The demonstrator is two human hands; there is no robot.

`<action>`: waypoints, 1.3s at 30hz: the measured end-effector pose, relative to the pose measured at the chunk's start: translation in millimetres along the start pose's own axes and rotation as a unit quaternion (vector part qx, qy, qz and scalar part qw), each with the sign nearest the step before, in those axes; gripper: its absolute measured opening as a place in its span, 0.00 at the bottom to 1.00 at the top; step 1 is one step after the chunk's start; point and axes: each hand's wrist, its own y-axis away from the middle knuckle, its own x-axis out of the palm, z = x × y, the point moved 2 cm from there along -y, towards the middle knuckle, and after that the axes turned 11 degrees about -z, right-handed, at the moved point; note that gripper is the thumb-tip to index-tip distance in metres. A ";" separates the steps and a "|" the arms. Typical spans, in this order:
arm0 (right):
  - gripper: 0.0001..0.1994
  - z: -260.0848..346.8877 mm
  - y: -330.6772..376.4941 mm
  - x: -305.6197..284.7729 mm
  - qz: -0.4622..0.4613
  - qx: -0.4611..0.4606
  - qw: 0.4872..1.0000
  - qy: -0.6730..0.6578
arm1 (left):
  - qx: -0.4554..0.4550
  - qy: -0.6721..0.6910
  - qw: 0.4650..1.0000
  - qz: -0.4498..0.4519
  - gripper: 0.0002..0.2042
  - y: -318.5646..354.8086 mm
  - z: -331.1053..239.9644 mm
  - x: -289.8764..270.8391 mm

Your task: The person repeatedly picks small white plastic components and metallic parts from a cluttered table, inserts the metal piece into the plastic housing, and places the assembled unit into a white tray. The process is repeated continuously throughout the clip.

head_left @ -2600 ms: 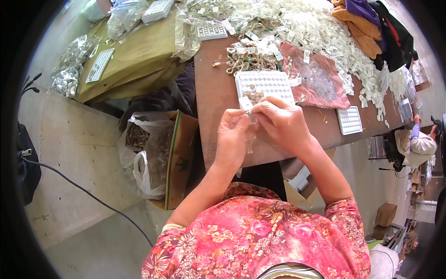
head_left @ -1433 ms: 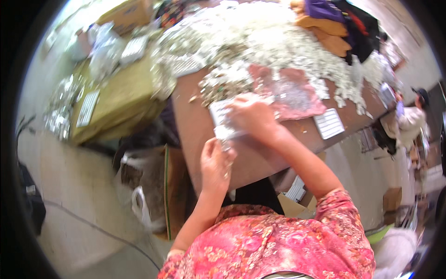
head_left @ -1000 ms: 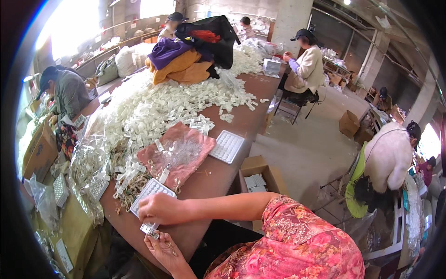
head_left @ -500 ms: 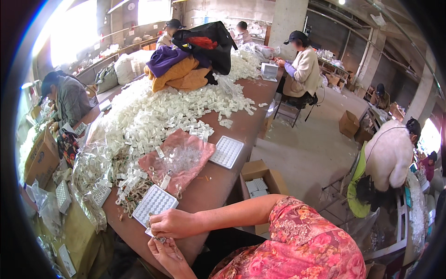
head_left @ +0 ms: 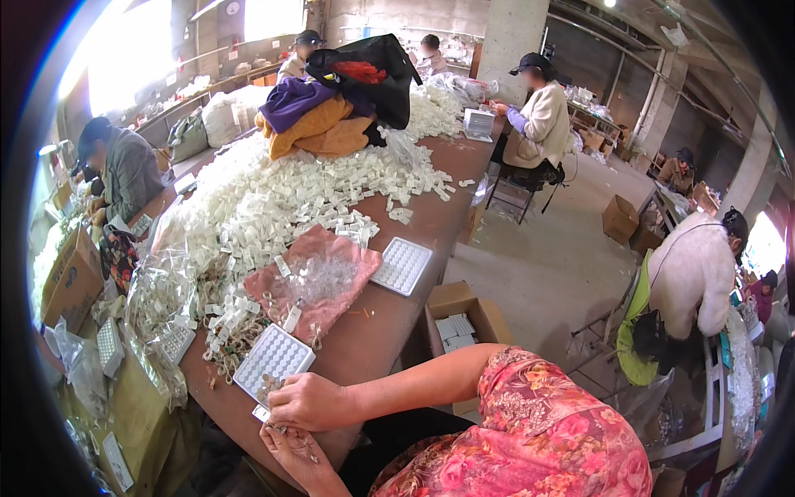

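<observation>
My right hand (head_left: 308,402) is closed in a pinch over the near corner of a white tray with round wells (head_left: 275,354). A small white tag (head_left: 261,412) sticks out at its fingertips; which hand grips it I cannot tell. Just below, my left hand (head_left: 291,447) is turned palm up, its fingers curled around several small, dull pieces too tiny to name. The fingertips of both hands meet. Small grayish bits (head_left: 268,384) lie on the tray's near part.
A pink cloth (head_left: 331,263) holds clear small parts. Beyond it a big heap of white tags (head_left: 273,199) covers the brown table (head_left: 364,315), clothing and a black bag (head_left: 383,79) on top. A second tray (head_left: 403,265) and a carton (head_left: 484,315) are to the right. Several people work around.
Both hands have stayed together at the tray's near corner, shifting slightly. The white tag now shows more clearly beside the right fingertips. At the far left, a co-worker has raised their head.
</observation>
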 end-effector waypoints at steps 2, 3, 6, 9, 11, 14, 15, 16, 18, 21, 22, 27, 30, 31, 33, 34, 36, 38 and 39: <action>0.07 2.3 7.2 1.1 -0.040 -0.008 0.999 -0.013 | -0.006 -0.020 0.999 -0.026 0.11 1.6 -0.7 -1.1; 0.08 2.2 10.1 1.1 -0.055 -0.009 0.998 -0.019 | -0.010 -0.017 0.999 -0.030 0.12 2.2 -0.7 -1.2; 0.09 0.7 15.1 0.1 -0.081 0.004 0.996 -0.039 | -0.002 -0.044 0.999 -0.028 0.13 1.7 0.0 0.1; 0.10 2.1 14.4 -0.6 -0.084 0.040 0.993 -0.073 | -0.002 -0.039 0.999 -0.026 0.14 2.5 0.8 1.1; 0.12 0.8 12.9 -1.2 -0.062 0.188 0.961 -0.191 | -0.017 -0.029 0.999 -0.016 0.14 5.0 1.7 2.7; 0.15 -10.2 3.3 -3.7 0.024 0.391 0.849 -0.355 | -0.040 -0.028 0.997 0.055 0.15 9.4 -0.4 8.5; 0.16 -15.5 0.0 -5.5 0.062 0.451 0.794 -0.403 | -0.048 -0.032 0.995 0.087 0.15 11.1 -1.3 10.7; 0.16 -21.5 -2.3 -9.6 0.137 0.482 0.752 -0.428 | -0.058 -0.017 0.995 0.083 0.14 11.6 0.1 12.7; 0.14 -23.3 -3.5 -15.9 0.131 0.481 0.749 -0.437 | -0.090 -0.052 0.990 0.094 0.16 12.8 0.5 14.3; 0.10 -18.3 1.0 -20.4 0.047 0.411 0.852 -0.320 | -0.138 -0.058 0.987 0.052 0.18 17.1 -1.0 8.7; 0.08 -14.9 2.6 -20.6 -0.010 0.357 0.896 -0.264 | -0.146 -0.023 0.983 0.109 0.17 13.8 -0.4 11.0; 0.04 5.2 3.8 -24.6 -0.148 0.148 0.974 -0.084 | -0.175 0.044 0.980 0.083 0.10 22.7 -0.3 24.8; 0.08 8.2 1.2 -27.4 -0.121 0.124 0.976 -0.128 | -0.201 0.077 0.976 0.036 0.10 30.9 -6.8 32.2; 0.09 8.9 0.4 -27.9 -0.116 0.108 0.977 -0.143 | -0.208 0.095 0.973 0.041 0.10 32.6 -9.3 33.7; 0.13 9.0 -0.7 -32.5 -0.068 0.054 0.985 -0.148 | -0.235 0.082 0.967 0.057 0.12 33.4 -14.5 34.3; 0.14 9.7 -0.4 -34.2 -0.055 0.031 0.987 -0.146 | -0.247 0.094 0.963 0.056 0.13 33.8 -15.1 33.8; 0.18 9.9 0.4 -36.8 -0.035 -0.024 0.991 -0.124 | -0.266 0.129 0.953 0.066 0.14 33.4 -12.9 32.7; 0.18 7.8 0.8 -37.7 -0.031 -0.069 0.993 -0.090 | -0.290 0.159 0.942 0.061 0.15 31.8 -5.2 32.5; 0.18 6.7 1.6 -38.3 -0.027 -0.088 0.993 -0.073 | -0.274 0.169 0.943 0.080 0.15 32.1 -2.0 32.9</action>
